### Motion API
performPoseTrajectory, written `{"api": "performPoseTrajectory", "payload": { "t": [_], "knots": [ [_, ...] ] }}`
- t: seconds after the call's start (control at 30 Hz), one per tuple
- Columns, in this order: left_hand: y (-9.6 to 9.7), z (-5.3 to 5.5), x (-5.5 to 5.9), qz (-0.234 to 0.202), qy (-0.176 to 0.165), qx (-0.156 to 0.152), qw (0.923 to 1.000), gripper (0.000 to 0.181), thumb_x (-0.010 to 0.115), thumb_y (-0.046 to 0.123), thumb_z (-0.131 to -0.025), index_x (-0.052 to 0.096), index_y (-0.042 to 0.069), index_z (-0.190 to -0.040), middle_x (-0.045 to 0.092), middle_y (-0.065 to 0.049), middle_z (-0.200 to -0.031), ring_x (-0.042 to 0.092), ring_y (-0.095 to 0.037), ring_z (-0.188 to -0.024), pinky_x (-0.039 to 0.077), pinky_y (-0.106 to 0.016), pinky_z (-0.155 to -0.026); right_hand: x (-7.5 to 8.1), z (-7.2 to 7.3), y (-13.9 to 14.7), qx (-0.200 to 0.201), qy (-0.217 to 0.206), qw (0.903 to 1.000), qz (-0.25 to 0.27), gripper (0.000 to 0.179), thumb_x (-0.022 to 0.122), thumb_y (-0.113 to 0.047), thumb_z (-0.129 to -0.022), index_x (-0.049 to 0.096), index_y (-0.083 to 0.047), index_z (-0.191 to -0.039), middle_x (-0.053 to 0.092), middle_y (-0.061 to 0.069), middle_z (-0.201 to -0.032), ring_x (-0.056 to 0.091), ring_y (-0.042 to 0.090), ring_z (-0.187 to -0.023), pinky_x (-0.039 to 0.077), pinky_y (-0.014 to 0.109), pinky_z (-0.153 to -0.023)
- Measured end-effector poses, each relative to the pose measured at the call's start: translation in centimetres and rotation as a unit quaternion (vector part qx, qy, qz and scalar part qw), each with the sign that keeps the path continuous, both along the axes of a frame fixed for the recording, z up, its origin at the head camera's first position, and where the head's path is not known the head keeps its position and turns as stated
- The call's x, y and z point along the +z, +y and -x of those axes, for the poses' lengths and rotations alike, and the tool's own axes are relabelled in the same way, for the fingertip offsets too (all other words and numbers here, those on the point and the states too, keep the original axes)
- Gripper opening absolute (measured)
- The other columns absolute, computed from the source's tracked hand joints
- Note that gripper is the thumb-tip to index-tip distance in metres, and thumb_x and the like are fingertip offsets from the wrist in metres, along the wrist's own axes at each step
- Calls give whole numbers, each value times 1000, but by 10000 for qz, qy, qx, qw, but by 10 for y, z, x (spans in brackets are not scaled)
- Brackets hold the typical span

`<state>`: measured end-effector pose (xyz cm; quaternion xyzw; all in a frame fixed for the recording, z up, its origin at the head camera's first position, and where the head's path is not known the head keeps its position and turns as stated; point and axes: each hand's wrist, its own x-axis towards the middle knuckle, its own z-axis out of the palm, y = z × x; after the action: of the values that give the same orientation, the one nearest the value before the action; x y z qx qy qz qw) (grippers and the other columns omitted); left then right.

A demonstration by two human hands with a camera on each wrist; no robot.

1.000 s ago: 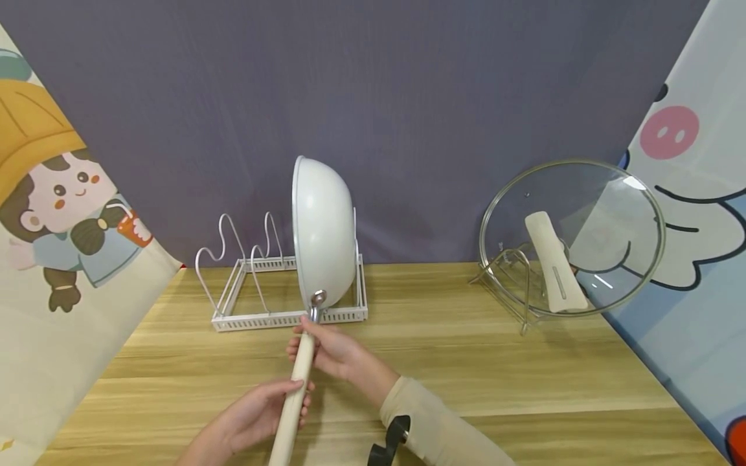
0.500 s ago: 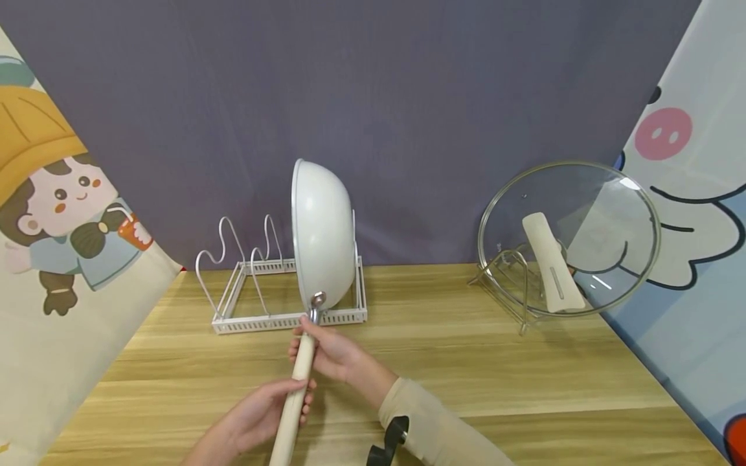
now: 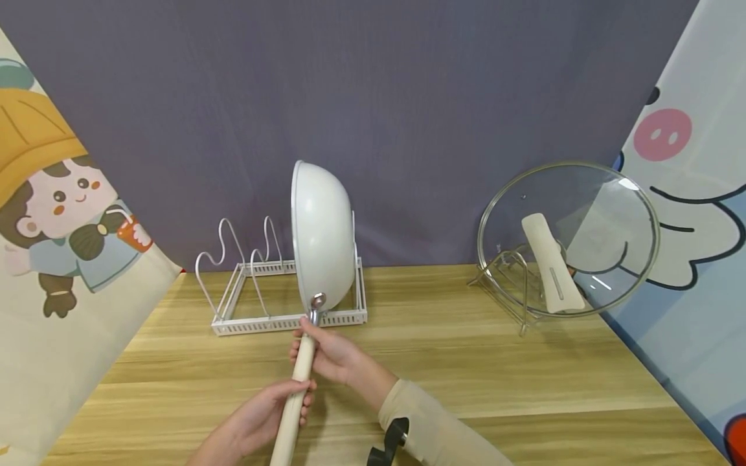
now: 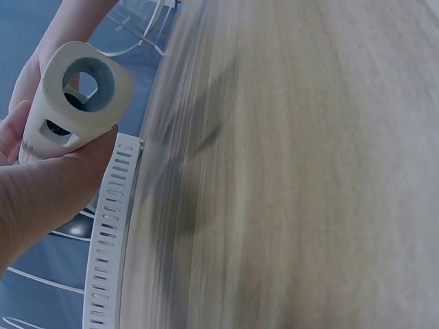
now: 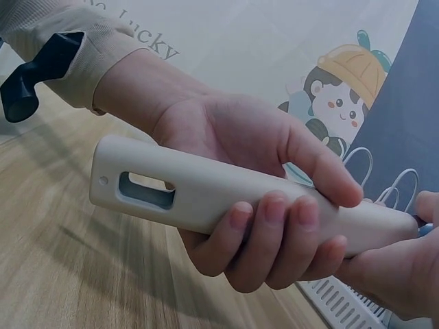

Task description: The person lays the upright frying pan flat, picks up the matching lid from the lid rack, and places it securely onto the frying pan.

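Note:
A white wok (image 3: pixel 326 233) stands on its side in the right part of a white wire pan rack (image 3: pixel 259 323), its rim facing left. Its long cream handle (image 3: pixel 289 421) slants down toward me. My right hand (image 3: pixel 338 356) grips the handle close to the metal joint, thumb on top. Lower down, my left hand (image 3: pixel 262 414) holds the handle with fingers curled round it from below. In the right wrist view, the left hand (image 5: pixel 240 151) wraps the handle beside its slotted end. The left wrist view looks into the handle's hollow end (image 4: pixel 89 86).
To the right, a large glass lid (image 3: pixel 606 194) with a cream grip leans upright in a small metal stand (image 3: pixel 524 304). A dark grey backdrop (image 3: pixel 408 129) rises behind the wood-grain table (image 3: pixel 443 362). Cartoon-printed sheets hang at both sides. Upright wires fill the rack's left part.

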<state>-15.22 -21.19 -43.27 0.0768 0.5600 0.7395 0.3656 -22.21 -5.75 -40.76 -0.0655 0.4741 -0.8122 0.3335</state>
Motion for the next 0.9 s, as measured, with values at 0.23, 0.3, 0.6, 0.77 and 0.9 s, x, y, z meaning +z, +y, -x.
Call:
{"api": "performPoseTrajectory", "payload": {
  "t": [0.23,0.3,0.6,0.77,0.9],
  "knots": [
    [1,2,0,-105,-1,-69,9999,16,38,24,-102,53,19,-102,53,12,-84,49,-2,-77,43,-19,-76,0,2,-2,11,-39,10000,40,24,46,-33,-100,49,-12,-90,53,0,-81,54,12,-79,50,23,-79],
    [1,2,0,-131,-2,-73,9999,16,38,24,-102,53,19,-101,52,13,-83,49,-2,-76,43,-18,-75,0,2,-2,41,-12,10000,12,20,47,-30,-100,49,-13,-90,53,-1,-81,54,11,-79,50,23,-79],
    [2,1,0,-198,-112,-43,9997,13,39,22,-102,51,20,-98,53,13,-81,48,-2,-75,42,-18,-73,-3,2,-3,59,145,9996,-227,16,50,-20,-99,52,-14,-83,57,-3,-76,57,9,-74,51,21,-77],
    [3,1,0,-188,-124,-26,9997,13,39,22,-102,49,20,-95,53,13,-80,48,-2,-73,43,-18,-73,-4,2,-3,39,83,9998,-197,15,51,-20,-98,52,-14,-84,57,-3,-77,56,9,-74,51,21,-77],
    [3,1,1,-161,-196,-3,9997,11,39,23,-101,48,19,-95,53,13,-79,48,-2,-73,43,-17,-72,-4,2,-4,23,8,9999,-156,15,51,-20,-98,53,-14,-85,57,-3,-77,56,10,-74,51,21,-76]
  ]
}}
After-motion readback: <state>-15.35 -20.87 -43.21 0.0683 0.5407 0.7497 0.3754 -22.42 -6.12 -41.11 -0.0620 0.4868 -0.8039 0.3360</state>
